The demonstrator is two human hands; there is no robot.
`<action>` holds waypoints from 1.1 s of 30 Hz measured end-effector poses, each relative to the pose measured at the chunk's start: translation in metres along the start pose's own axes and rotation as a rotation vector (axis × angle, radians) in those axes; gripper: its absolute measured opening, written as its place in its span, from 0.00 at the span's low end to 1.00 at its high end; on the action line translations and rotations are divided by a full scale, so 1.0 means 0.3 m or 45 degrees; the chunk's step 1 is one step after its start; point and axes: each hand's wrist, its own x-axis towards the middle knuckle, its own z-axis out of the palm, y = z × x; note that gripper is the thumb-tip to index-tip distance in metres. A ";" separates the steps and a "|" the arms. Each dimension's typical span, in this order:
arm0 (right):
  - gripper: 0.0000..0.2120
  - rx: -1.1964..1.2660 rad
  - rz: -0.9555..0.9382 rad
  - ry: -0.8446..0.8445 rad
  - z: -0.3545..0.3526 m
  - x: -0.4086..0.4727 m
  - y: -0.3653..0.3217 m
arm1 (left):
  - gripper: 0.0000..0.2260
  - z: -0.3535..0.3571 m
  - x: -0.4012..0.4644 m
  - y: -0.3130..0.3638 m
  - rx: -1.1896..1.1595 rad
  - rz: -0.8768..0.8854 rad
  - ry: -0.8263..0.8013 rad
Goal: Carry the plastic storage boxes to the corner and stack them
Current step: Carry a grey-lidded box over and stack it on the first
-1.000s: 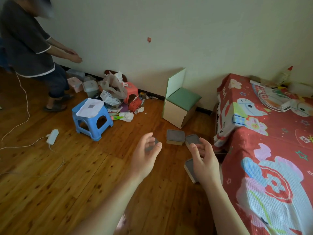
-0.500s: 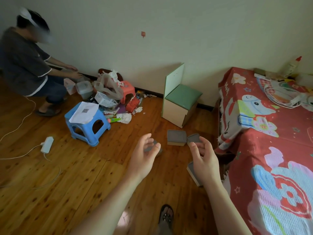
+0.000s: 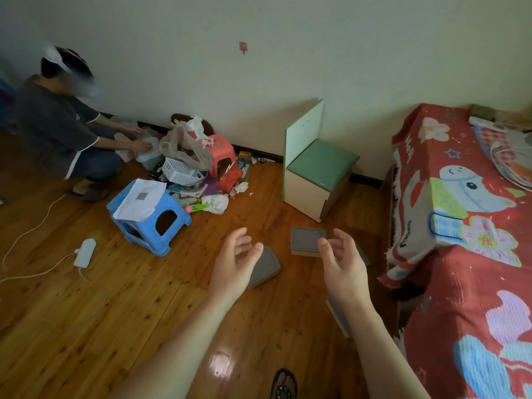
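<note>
Reaching forward, I hold both hands out over the floor (image 3: 86,326) with nothing in them. The left hand (image 3: 234,269) has its fingers (image 3: 240,236) apart and loosely curved, palm turned inward; the right hand (image 3: 344,270) mirrors it, fingers (image 3: 338,240) spread and relaxed. I judge this facing-palms posture to be a two-sided approach, set to take a box by opposite walls.

The boxes lie scattered on the floor between the green seat (image 3: 318,180) and the bed (image 3: 460,254), none stacked and none at a corner, so the carrying has not begun. The middle box (image 3: 306,241) sits flat, lid up, just beyond my fingertips and in clearest view. The left box (image 3: 266,267) is tilted relative to it and partly hidden behind my left hand. The near box (image 3: 339,316) lies close to the bed edge under my right wrist, only one side showing; a further one behind my right hand is too hidden to describe.

Each box appears low and squarish, with a grey lid, a raised rim and a paler base. Contents cannot be seen.

A second person (image 3: 62,133) crouches at the wall, both hands on a tub beside a heap of clutter (image 3: 190,168) and a blue stool (image 3: 149,217).
</note>
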 end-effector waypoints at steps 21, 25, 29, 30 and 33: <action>0.30 -0.101 0.052 -0.165 0.218 0.403 0.030 | 0.24 -0.013 0.408 -0.095 0.001 -0.185 0.117; 0.30 -0.137 0.096 -0.190 0.327 0.506 0.030 | 0.24 -0.041 0.555 -0.151 0.008 -0.234 0.095; 0.28 -0.179 0.150 -0.206 0.427 0.607 0.028 | 0.24 -0.060 0.682 -0.209 0.032 -0.290 0.075; 0.28 -0.198 0.157 -0.204 0.463 0.643 0.030 | 0.25 -0.067 0.727 -0.232 0.034 -0.308 0.067; 0.27 -0.261 0.178 -0.216 0.548 0.731 0.035 | 0.25 -0.090 0.829 -0.294 0.021 -0.385 0.057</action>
